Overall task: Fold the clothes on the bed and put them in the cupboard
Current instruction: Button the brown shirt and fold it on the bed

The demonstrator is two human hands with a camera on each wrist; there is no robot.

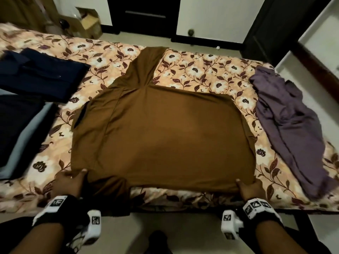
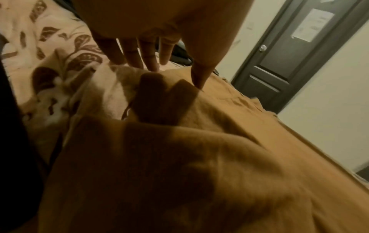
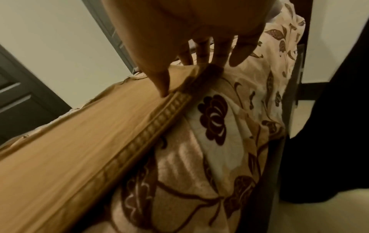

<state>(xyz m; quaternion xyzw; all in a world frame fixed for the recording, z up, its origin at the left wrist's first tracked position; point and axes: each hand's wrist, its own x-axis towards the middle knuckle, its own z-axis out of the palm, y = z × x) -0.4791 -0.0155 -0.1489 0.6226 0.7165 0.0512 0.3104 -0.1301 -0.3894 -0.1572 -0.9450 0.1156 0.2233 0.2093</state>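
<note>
Head view: brown shirt (image 1: 165,129) lies spread flat on the bed (image 1: 201,70), hem at the near edge, one sleeve stretched toward the far side, another hanging off the near edge by the left hand (image 1: 70,182).

Risks, as judgement: the hem sits right on the mattress edge, so a pull toward the body likely drags the shirt off the bed. The dangling near sleeve could catch or bunch under the fold. The far sleeve is not tucked in, so a fold made now would probably come out lopsided. Uneven lift by the two hands would skew the crease. The purple garment (image 1: 286,114) lies crumpled just beside it on the right; a wide sweep could snag it.

Pose: both hands at the near hem corners, wrists low over the bed edge, forearms coming in from below. Left hand pinches the left corner, thumb (image 2: 199,75) on top, fingers (image 2: 147,55) reaching down behind the cloth. Right hand (image 1: 251,187) grips the right corner likewise, thumb (image 3: 159,82) pressing the ribbed hem.

Dark folded clothes (image 1: 42,74) lie at far left.
</note>
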